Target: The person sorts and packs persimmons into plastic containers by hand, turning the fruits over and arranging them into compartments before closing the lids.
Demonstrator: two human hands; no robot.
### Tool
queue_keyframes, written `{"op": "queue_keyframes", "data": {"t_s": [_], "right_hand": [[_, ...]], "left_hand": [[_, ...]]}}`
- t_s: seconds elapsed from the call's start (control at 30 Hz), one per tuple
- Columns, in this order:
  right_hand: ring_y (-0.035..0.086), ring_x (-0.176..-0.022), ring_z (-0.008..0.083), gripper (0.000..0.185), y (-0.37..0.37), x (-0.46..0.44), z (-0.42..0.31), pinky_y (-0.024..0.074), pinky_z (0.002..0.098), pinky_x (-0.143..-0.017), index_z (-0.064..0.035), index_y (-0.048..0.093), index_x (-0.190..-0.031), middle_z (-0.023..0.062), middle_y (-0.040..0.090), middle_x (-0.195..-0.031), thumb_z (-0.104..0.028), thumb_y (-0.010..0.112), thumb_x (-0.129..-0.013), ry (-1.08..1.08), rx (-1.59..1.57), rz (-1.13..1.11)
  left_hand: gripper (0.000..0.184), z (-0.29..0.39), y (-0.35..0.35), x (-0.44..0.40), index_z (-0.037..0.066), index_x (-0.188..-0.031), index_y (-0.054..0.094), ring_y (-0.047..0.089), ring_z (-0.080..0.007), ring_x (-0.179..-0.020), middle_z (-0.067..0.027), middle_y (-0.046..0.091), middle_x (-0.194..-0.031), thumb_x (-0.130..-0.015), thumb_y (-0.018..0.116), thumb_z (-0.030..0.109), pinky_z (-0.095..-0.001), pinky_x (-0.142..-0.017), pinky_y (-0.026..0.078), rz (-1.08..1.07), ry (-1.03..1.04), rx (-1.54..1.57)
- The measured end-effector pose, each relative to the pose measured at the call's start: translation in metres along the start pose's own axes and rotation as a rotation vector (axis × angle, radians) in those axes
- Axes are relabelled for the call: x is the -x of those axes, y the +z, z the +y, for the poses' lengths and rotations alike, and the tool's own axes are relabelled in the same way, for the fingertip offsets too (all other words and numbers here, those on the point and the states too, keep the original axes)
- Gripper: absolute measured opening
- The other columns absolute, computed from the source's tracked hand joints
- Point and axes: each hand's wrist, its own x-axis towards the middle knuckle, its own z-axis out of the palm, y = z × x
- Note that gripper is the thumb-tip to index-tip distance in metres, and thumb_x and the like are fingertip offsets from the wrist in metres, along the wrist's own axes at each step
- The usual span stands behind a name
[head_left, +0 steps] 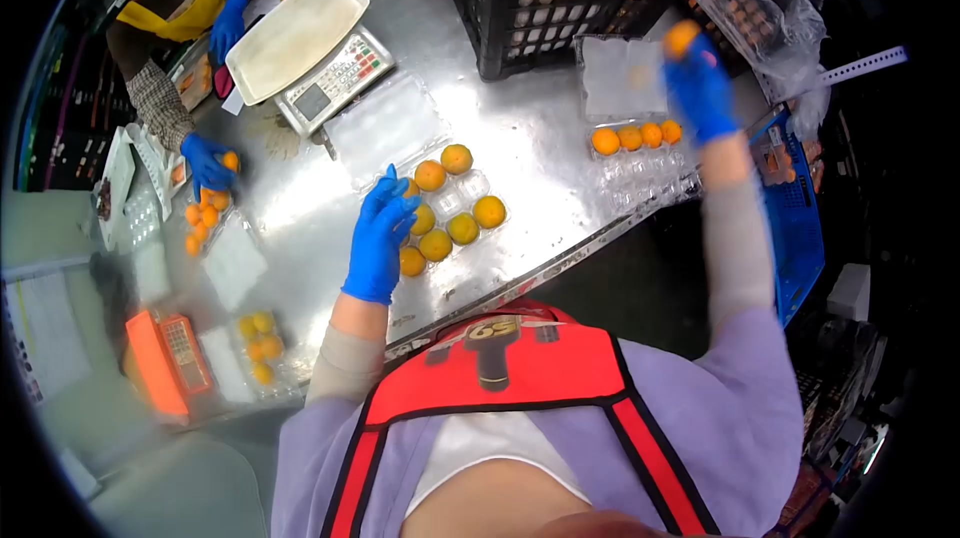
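My right hand [700, 93], in a blue glove and blurred by motion, is raised at the right with an orange [682, 39] gripped at its fingertips. Below it, a clear plastic clamshell [640, 173] has a row of several oranges along one side. My left hand [377, 243], also blue-gloved, is at the left side of another clear clamshell [450, 200]. Its fingers are apart, partly over the greenish-orange fruit [435, 245] there. Several fruits sit in that clamshell's hollows, and one hollow near the middle holds none.
A scale [340, 78] with a pale tray stands on the metal table [530, 108]. Behind is a black crate [560, 13] of packed fruit. A co-worker's gloved hand [207, 163] handles oranges at the left. An orange device [165, 363] and a filled pack [262, 346] sit at front left.
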Motion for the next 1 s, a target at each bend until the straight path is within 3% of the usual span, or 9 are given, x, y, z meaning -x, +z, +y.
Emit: {"op": "queue_keyframes", "data": {"t_s": [0.1,0.2,0.33,0.43,0.5,0.67,0.77,0.83,1.0], "right_hand": [[0.058,-0.090,0.0220,0.026,-0.081,-0.126,-0.115,0.0480,0.0309,-0.079,-0.0019,0.053,-0.107,0.0102,0.059,-0.101,-0.023,0.052,-0.091,-0.319,0.273,0.120],[0.058,-0.098,0.0224,0.032,-0.019,-0.078,-0.121,0.0474,0.0303,-0.083,-0.0001,0.051,-0.114,0.0113,0.057,-0.109,-0.020,0.054,-0.089,-0.531,0.290,0.105],[0.053,-0.109,0.0186,0.045,0.025,0.011,0.002,0.0422,0.0294,-0.093,0.0002,0.044,-0.130,0.0094,0.051,-0.125,-0.003,0.056,-0.086,-0.451,0.557,-0.087],[0.051,-0.111,0.0154,0.041,-0.002,0.060,0.106,0.0398,0.0271,-0.094,0.0000,0.047,-0.128,0.0087,0.053,-0.124,-0.005,0.054,-0.088,-0.222,0.736,-0.068],[0.052,-0.109,0.0150,0.040,-0.005,0.096,0.156,0.0399,0.0264,-0.093,-0.0001,0.047,-0.127,0.0085,0.053,-0.124,-0.004,0.054,-0.088,-0.243,0.759,-0.148],[0.052,-0.110,0.0163,0.040,0.042,0.147,0.211,0.0400,0.0272,-0.093,0.0013,0.047,-0.127,0.0094,0.053,-0.125,-0.005,0.053,-0.088,-0.040,0.637,-0.275],[0.052,-0.082,0.0068,0.040,0.070,0.142,0.220,0.0441,0.0200,-0.074,0.0001,0.046,-0.128,0.0038,0.058,-0.106,-0.010,0.053,-0.091,0.172,0.578,-0.341],[0.049,-0.077,0.0049,0.039,0.073,0.127,0.231,0.0423,0.0184,-0.068,-0.0006,0.047,-0.128,0.0010,0.057,-0.100,-0.013,0.052,-0.091,0.253,0.557,-0.387],[0.043,-0.070,0.0018,0.039,0.084,0.108,0.236,0.0376,0.0159,-0.060,-0.0018,0.047,-0.128,-0.0034,0.054,-0.090,-0.015,0.051,-0.092,0.299,0.679,-0.420]], "left_hand": [[0.057,-0.003,-0.007,0.003,0.013,-0.137,0.037,0.050,-0.0142,-0.111,-0.0033,0.045,-0.131,-0.083,0.055,0.019,-0.0299,-0.091,0.039,0.086,-0.023,-0.013],[0.047,-0.009,0.003,0.004,0.005,-0.128,0.044,0.047,-0.0190,-0.115,-0.0069,0.042,-0.134,-0.084,0.058,0.014,-0.0304,-0.092,0.039,0.027,0.048,-0.020],[0.046,-0.030,-0.012,0.003,0.005,-0.127,0.045,0.046,-0.0200,-0.116,-0.0075,0.043,-0.134,-0.084,0.058,0.013,-0.0315,-0.093,0.039,0.053,0.062,-0.058],[0.051,-0.047,-0.048,0.010,0.007,-0.134,0.039,0.051,-0.0160,-0.108,-0.0068,0.049,-0.128,-0.086,0.055,0.014,-0.0300,-0.090,0.039,0.178,0.203,-0.058],[0.049,-0.052,-0.070,0.015,0.007,-0.134,0.040,0.052,-0.0172,-0.108,-0.0079,0.049,-0.127,-0.087,0.054,0.013,-0.0299,-0.091,0.039,0.299,0.219,-0.089],[0.042,-0.084,-0.111,0.035,0.002,-0.125,0.047,0.051,-0.0176,-0.108,-0.0089,0.051,-0.124,-0.085,0.057,0.006,-0.0299,-0.092,0.041,0.459,0.295,-0.120],[0.042,-0.105,-0.115,0.047,0.005,-0.123,0.050,0.052,-0.0165,-0.105,-0.0085,0.055,-0.120,-0.082,0.061,0.007,-0.0295,-0.089,0.043,0.511,0.327,-0.202],[0.045,-0.101,-0.120,0.062,0.007,-0.124,0.051,0.053,-0.0177,-0.102,-0.0087,0.055,-0.119,-0.080,0.063,0.008,-0.0304,-0.088,0.043,0.590,0.362,-0.199],[0.050,-0.103,-0.201,0.107,0.004,-0.122,0.051,0.054,-0.0226,-0.099,-0.0107,0.056,-0.115,-0.075,0.066,0.010,-0.0341,-0.088,0.043,1.136,0.556,-0.783]]}}
